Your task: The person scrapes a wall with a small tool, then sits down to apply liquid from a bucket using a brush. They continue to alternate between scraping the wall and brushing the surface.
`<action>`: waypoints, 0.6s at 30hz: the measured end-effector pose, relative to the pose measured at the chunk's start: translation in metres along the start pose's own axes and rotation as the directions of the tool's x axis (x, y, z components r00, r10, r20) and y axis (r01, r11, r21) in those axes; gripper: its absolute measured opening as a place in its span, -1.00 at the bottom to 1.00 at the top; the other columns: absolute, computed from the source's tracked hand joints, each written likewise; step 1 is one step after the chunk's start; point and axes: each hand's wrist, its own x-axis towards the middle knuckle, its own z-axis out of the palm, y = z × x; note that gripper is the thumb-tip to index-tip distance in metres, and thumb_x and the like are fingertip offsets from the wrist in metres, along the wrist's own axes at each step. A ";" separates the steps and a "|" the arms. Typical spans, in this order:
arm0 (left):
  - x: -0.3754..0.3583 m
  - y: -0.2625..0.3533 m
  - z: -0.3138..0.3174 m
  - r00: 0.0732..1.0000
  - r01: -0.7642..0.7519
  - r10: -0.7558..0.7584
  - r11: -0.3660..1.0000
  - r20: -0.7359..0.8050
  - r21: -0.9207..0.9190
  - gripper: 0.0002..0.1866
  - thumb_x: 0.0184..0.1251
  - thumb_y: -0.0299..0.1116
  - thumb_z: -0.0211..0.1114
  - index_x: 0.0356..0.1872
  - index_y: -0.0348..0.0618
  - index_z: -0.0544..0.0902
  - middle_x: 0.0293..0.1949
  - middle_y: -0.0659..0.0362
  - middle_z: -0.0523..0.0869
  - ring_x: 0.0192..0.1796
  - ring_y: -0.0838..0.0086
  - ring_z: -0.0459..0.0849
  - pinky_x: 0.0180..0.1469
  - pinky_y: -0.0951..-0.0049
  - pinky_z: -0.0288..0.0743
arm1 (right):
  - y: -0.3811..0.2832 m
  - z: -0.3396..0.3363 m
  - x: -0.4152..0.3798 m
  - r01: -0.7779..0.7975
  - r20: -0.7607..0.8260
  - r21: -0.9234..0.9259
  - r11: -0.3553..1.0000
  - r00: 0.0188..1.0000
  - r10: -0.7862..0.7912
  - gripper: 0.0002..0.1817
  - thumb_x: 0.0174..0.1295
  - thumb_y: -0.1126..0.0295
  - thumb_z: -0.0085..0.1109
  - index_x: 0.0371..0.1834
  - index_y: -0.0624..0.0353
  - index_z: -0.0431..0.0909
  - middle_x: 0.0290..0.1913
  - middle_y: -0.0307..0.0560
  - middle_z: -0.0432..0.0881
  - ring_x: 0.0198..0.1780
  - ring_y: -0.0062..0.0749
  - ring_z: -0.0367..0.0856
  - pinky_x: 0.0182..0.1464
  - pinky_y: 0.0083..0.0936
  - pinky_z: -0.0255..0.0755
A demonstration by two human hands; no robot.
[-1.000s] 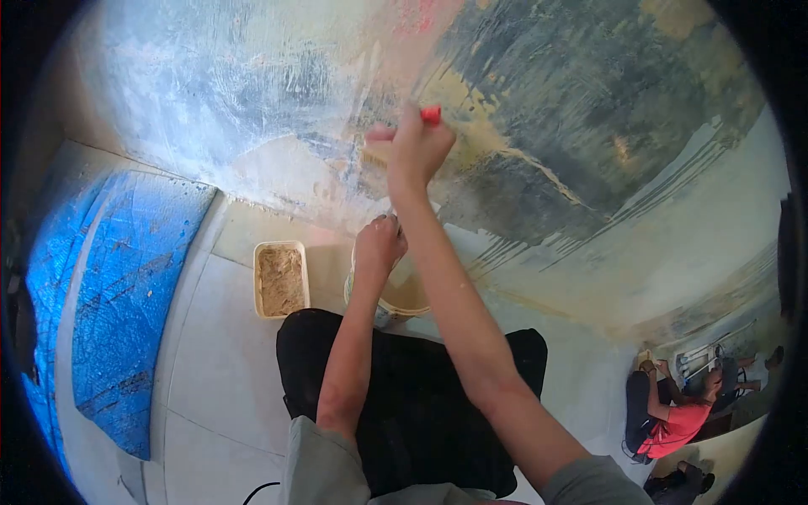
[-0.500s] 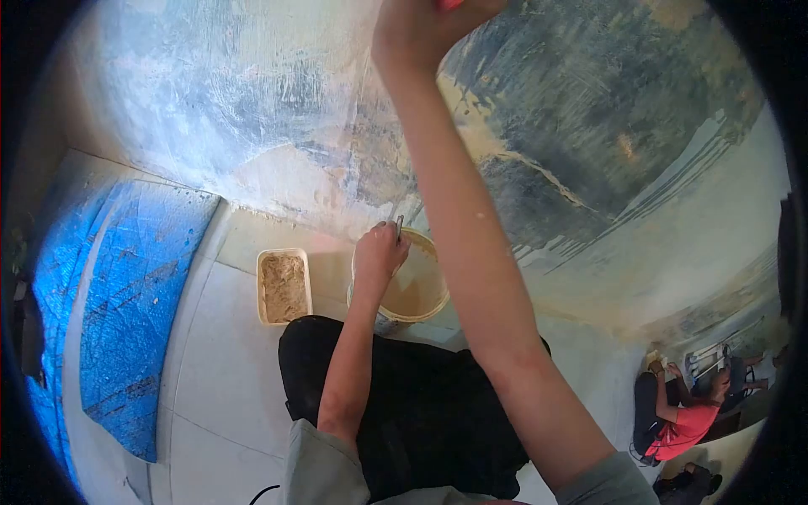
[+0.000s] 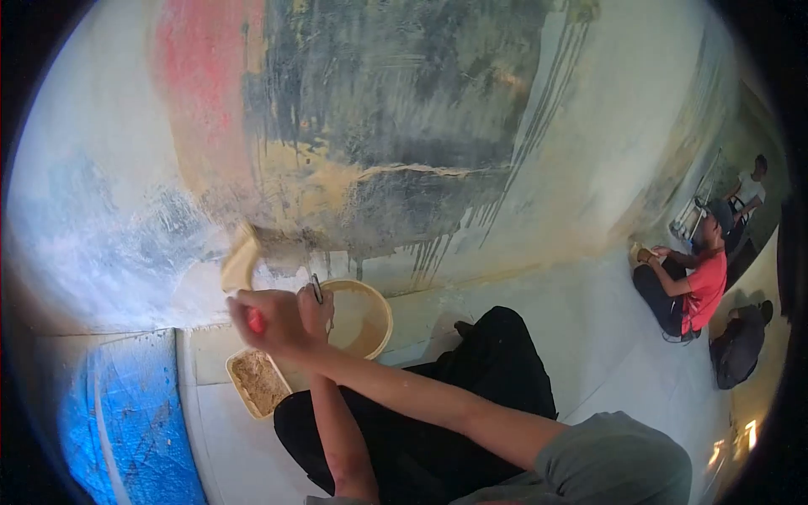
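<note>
My right hand [image 3: 271, 321] reaches across to the left, closed around the red handle of what looks like a putty knife [image 3: 242, 259]. Its broad, cream-coloured end is blurred and close to the lower wall. Partly hidden behind my right hand, my left hand [image 3: 315, 313] grips a slim dark handle [image 3: 316, 289] beside a round bucket [image 3: 390, 318]. What that handle belongs to is hidden. Thin, cloudy tan material fills the bucket. Below my right hand, a rectangular tub [image 3: 239, 389] of rough tan paste stands on the floor.
The wall [image 3: 404, 101] ahead has dark, red and cream patches and a crack. A blue sheet [image 3: 139, 421] covers floor at left. My black-clad legs [image 3: 480, 362] are folded below the bucket. Seated at far right are a person in red [image 3: 705, 290] and others.
My right hand has come down from high on the wall to the lower left, above the tub. My view has turned to the right. My left hand stays by the bucket with the slim handle.
</note>
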 end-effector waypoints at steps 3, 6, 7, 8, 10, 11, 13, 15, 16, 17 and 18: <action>-0.008 -0.005 -0.004 0.999 -0.036 0.037 0.999 -0.038 0.015 -0.69 0.15 -0.18 0.22 -0.45 -0.28 0.52 -0.40 -0.13 0.61 -0.37 -0.04 0.59 -0.32 0.08 0.48 | 0.004 -0.040 0.001 -0.503 -0.018 0.091 0.859 0.862 0.507 -0.72 0.27 0.24 0.10 -0.49 0.19 0.57 -0.67 -0.21 0.54 -0.59 -0.51 0.62 -0.68 -0.55 0.33; -0.008 0.001 -0.006 0.992 -0.092 0.094 0.995 -0.090 0.026 -0.68 0.13 -0.17 0.24 -0.47 -0.29 0.52 -0.42 -0.13 0.61 -0.37 -0.01 0.60 -0.34 0.11 0.48 | 0.026 -0.089 0.016 -0.370 -0.224 0.421 0.828 0.843 0.490 -0.68 0.28 0.24 0.11 -0.43 0.33 0.53 -0.57 -0.09 0.57 -0.53 -0.43 0.66 -0.84 -0.61 0.25; -0.008 0.016 -0.013 0.997 0.042 -0.036 0.995 -0.063 0.095 -0.68 0.13 -0.18 0.23 -0.47 -0.29 0.52 -0.42 -0.13 0.62 -0.35 -0.01 0.61 -0.30 0.10 0.48 | 0.012 -0.118 0.024 -0.418 -0.215 0.495 0.762 0.791 0.573 -0.69 0.27 0.23 0.14 -0.42 0.31 0.52 -0.61 -0.09 0.56 -0.63 -0.48 0.61 -0.82 -0.60 0.29; -0.007 0.018 -0.015 0.998 0.033 -0.027 0.994 -0.065 0.099 -0.68 0.13 -0.18 0.23 -0.47 -0.29 0.52 -0.42 -0.13 0.62 -0.35 -0.01 0.61 -0.30 0.10 0.48 | 0.002 -0.145 0.032 -0.402 -0.222 0.429 0.809 0.821 0.526 -0.70 0.28 0.24 0.10 -0.43 0.30 0.51 -0.60 -0.08 0.56 -0.54 -0.38 0.66 -0.85 -0.62 0.25; -0.008 0.020 -0.017 0.997 0.038 -0.033 0.996 -0.067 0.086 -0.69 0.13 -0.18 0.22 -0.47 -0.29 0.53 -0.43 -0.12 0.62 -0.33 -0.03 0.61 -0.27 0.08 0.48 | -0.006 -0.195 0.046 -0.360 -0.243 0.318 0.877 0.863 0.443 -0.71 0.30 0.25 0.07 -0.43 0.27 0.48 -0.61 -0.09 0.54 -0.48 -0.28 0.71 -0.89 -0.64 0.21; -0.008 0.020 -0.016 0.997 0.030 -0.024 0.995 -0.071 0.092 -0.69 0.13 -0.18 0.22 -0.47 -0.29 0.53 -0.43 -0.12 0.62 -0.33 -0.03 0.61 -0.27 0.08 0.48 | -0.007 -0.218 0.053 -0.337 -0.258 0.274 0.901 0.876 0.407 -0.73 0.30 0.25 0.07 -0.42 0.25 0.48 -0.64 -0.10 0.53 -0.51 -0.27 0.70 -0.89 -0.64 0.21; -0.007 0.017 -0.014 0.998 0.036 -0.030 0.994 -0.064 0.102 -0.70 0.12 -0.18 0.23 -0.47 -0.28 0.53 -0.44 -0.12 0.61 -0.33 -0.05 0.60 -0.27 0.06 0.47 | -0.030 -0.259 0.079 -0.233 -0.369 0.205 0.951 0.882 0.295 -0.72 0.29 0.26 0.06 -0.48 0.24 0.45 -0.68 -0.10 0.49 -0.60 -0.28 0.67 -0.90 -0.62 0.20; -0.008 0.020 -0.017 0.998 0.034 -0.027 0.994 -0.061 0.109 -0.70 0.11 -0.18 0.23 -0.47 -0.28 0.53 -0.44 -0.12 0.61 -0.33 -0.04 0.60 -0.28 0.07 0.47 | -0.038 -0.302 0.108 0.080 -0.480 0.199 0.977 0.877 0.025 -0.65 0.30 0.23 0.09 -0.57 0.23 0.41 -0.69 -0.10 0.50 -0.60 -0.38 0.66 -0.90 -0.66 0.12; -0.009 0.022 -0.018 0.998 0.038 -0.033 0.993 -0.052 0.112 -0.69 0.10 -0.18 0.24 -0.47 -0.28 0.52 -0.44 -0.12 0.61 -0.34 -0.04 0.60 -0.29 0.07 0.47 | -0.049 -0.320 0.123 0.163 -0.502 0.169 0.972 0.863 -0.058 -0.65 0.30 0.25 0.07 -0.59 0.24 0.40 -0.69 -0.10 0.50 -0.61 -0.38 0.65 -0.88 -0.66 0.14; -0.009 0.021 -0.017 0.998 0.030 -0.024 0.993 -0.055 0.117 -0.69 0.10 -0.18 0.24 -0.47 -0.28 0.52 -0.44 -0.12 0.61 -0.34 -0.04 0.60 -0.29 0.07 0.47 | -0.060 -0.335 0.139 0.246 -0.524 0.136 0.960 0.840 -0.141 -0.65 0.31 0.27 0.04 -0.60 0.24 0.38 -0.70 -0.09 0.49 -0.62 -0.38 0.65 -0.86 -0.65 0.17; -0.008 0.017 -0.015 0.997 0.010 -0.001 0.993 -0.074 0.120 -0.69 0.09 -0.18 0.25 -0.49 -0.27 0.52 -0.45 -0.12 0.61 -0.35 -0.04 0.60 -0.31 0.07 0.46 | -0.062 -0.346 0.154 0.252 -0.531 0.136 0.958 0.835 -0.145 -0.65 0.31 0.27 0.04 -0.60 0.24 0.38 -0.70 -0.09 0.49 -0.62 -0.38 0.65 -0.86 -0.65 0.17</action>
